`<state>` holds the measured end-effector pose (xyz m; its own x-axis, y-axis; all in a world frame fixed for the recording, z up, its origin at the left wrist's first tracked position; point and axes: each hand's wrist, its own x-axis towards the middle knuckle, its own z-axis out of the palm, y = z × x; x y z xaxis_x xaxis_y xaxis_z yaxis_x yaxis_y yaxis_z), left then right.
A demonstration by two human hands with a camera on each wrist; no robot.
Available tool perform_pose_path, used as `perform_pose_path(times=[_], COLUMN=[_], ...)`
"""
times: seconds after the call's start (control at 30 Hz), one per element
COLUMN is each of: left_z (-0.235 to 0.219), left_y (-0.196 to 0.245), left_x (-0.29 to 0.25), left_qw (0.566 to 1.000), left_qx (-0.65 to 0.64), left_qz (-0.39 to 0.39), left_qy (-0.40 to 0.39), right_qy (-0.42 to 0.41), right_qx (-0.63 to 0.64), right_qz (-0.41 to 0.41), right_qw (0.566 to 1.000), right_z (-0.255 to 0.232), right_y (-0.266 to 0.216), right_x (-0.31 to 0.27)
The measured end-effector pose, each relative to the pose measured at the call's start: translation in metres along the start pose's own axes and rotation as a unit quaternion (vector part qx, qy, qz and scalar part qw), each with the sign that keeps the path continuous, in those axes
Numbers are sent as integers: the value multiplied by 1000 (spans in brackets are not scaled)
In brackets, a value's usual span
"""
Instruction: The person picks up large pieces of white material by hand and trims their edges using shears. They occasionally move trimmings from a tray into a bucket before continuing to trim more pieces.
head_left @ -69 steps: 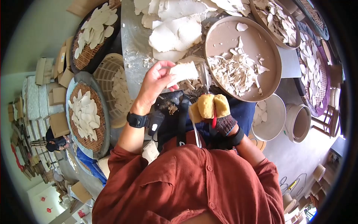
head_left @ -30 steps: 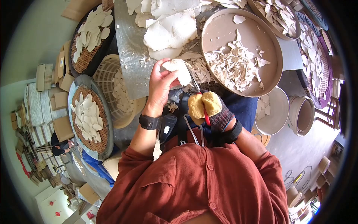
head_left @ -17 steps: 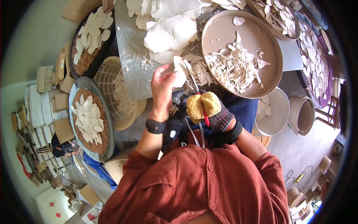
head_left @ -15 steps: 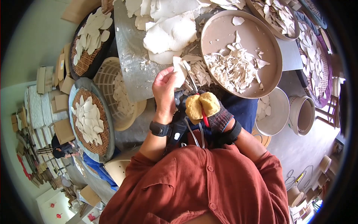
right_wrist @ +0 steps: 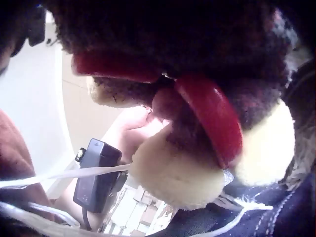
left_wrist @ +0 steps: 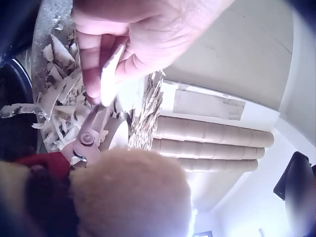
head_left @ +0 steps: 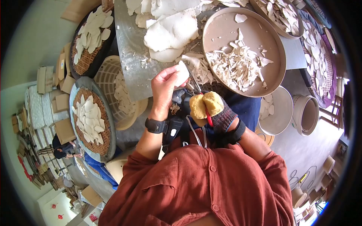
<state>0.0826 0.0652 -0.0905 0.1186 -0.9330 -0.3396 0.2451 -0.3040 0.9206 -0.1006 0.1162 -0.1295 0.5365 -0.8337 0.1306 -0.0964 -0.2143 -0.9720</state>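
Observation:
My bare left hand [head_left: 164,83] pinches a thin white piece [head_left: 183,73] with a rounded outline, over the metal table's near edge. My right hand [head_left: 223,117], in a dark knit glove with yellow foam-like padding [head_left: 213,104] around its fingers, grips red-handled scissors [left_wrist: 86,138]. In the left wrist view their metal blades point up at the lower end of the white piece, which is held edge-on between thumb and fingers. The right wrist view shows the gloved fingers curled round the red handles [right_wrist: 210,113].
A round tray [head_left: 277,69] of narrow white offcuts stands right of the hands. Larger white sheets [head_left: 171,32] lie on the metal table [head_left: 132,60]. At left are a plastic basket [head_left: 107,71] and woven trays of flat white pieces; a white bowl [head_left: 283,113] stands lower right.
The white piece in my left hand has gone from a broad, roughly rectangular shape to a smaller, rounded one. The left hand has turned it about near the scissors; the right hand has stayed nearly in place.

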Motion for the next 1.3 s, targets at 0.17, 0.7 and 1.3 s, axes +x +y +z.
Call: perform_pose_path(times=[0.17,0.7,1.3], left_z=[-5,-3,-140], left_y=[6,-1,56], left_x=[3,5,17], left_qw=[999,996,938], left_qx=[18,-44,245], left_qz=[1,70,178], left_qy=[-27,20,168], right_qy=[8,-23,-73], right_qx=[159,199,92], right_qz=[77,55,130], right_qw=[984,978,985], right_z=[1,11,-12], right_y=[-1,30,-1], right_x=[0,0,-16])
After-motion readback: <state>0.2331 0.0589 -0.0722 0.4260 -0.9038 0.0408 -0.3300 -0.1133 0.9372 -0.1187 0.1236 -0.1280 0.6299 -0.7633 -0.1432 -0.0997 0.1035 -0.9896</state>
